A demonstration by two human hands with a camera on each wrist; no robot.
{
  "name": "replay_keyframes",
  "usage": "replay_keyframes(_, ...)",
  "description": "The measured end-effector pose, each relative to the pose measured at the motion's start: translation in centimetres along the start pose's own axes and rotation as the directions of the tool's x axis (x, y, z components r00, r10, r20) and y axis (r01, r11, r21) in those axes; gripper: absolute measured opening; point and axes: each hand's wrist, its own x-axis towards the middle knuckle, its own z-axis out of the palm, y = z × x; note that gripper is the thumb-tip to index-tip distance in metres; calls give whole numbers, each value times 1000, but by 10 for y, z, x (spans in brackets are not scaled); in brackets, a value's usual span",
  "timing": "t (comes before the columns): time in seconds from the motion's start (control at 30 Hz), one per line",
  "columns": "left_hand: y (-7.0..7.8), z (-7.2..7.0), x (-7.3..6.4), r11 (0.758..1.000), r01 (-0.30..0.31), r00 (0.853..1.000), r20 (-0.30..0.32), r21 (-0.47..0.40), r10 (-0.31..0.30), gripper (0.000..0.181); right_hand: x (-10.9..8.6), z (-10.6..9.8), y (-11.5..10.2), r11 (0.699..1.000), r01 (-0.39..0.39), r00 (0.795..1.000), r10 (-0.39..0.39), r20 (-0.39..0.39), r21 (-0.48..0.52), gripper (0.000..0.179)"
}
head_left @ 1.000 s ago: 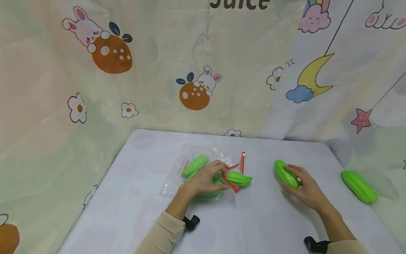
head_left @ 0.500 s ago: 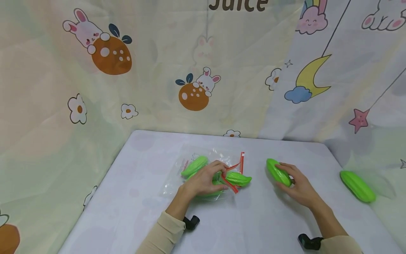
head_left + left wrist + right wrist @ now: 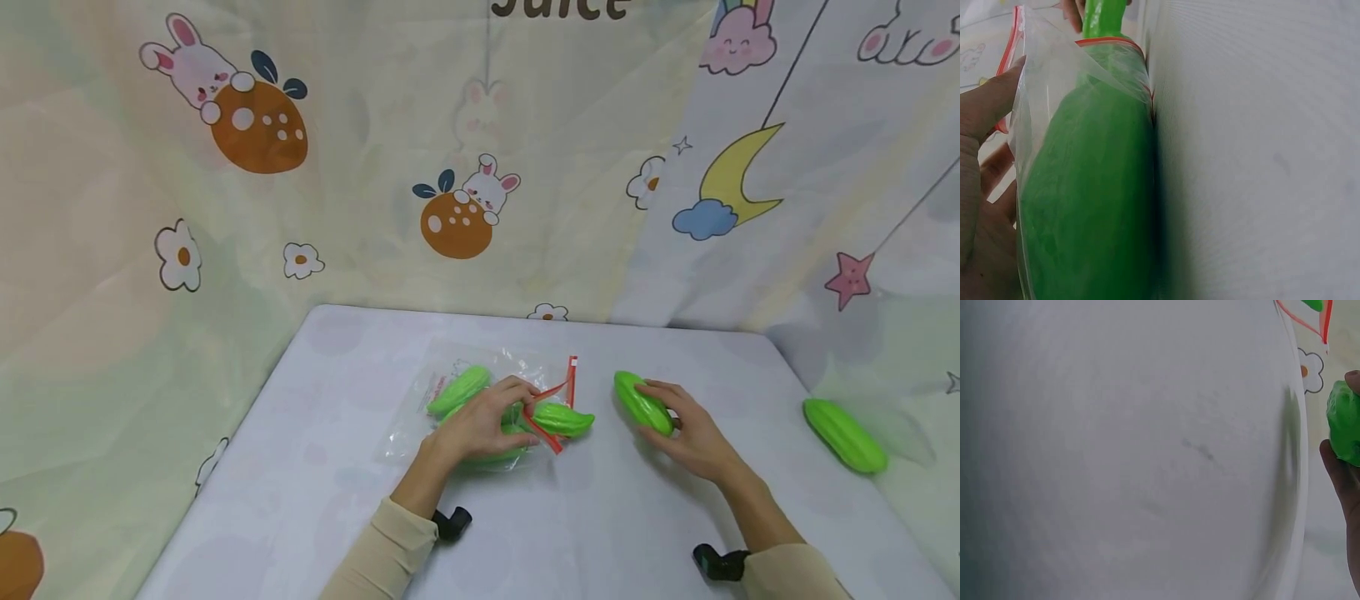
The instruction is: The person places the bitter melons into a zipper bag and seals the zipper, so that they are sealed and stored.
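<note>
The right hand (image 3: 693, 437) pinches a green melon (image 3: 636, 400) between thumb and fingers, right of the clear bag (image 3: 408, 417), which the left hand (image 3: 480, 423) grips near its mouth. The protruding melon (image 3: 568, 422) could block that mouth, or slip out should the grip slacken. The pinched melon's long axis slants, far end pointing leftward, near end rightward toward the person. Another melon (image 3: 846, 436) lies by the table's right edge.

White table (image 3: 600, 517) — zip bag (image 3: 501, 375), green gourd (image 3: 845, 436)

A green gourd (image 3: 636, 400) slants near a clear bag (image 3: 411, 423).
</note>
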Motion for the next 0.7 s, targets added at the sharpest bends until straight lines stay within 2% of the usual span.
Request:
replay_keyframes(0.4, 1, -2, 0, 1000, 2, 1000, 3, 2, -2, 34, 0, 7, 1, 999, -17, 1000, 16, 25, 28, 66)
replay_keyframes(0.7, 1, -1, 0, 1000, 5, 1000, 5, 14, -5, 35, -1, 9, -10, 997, -32, 998, 29, 47, 68, 66)
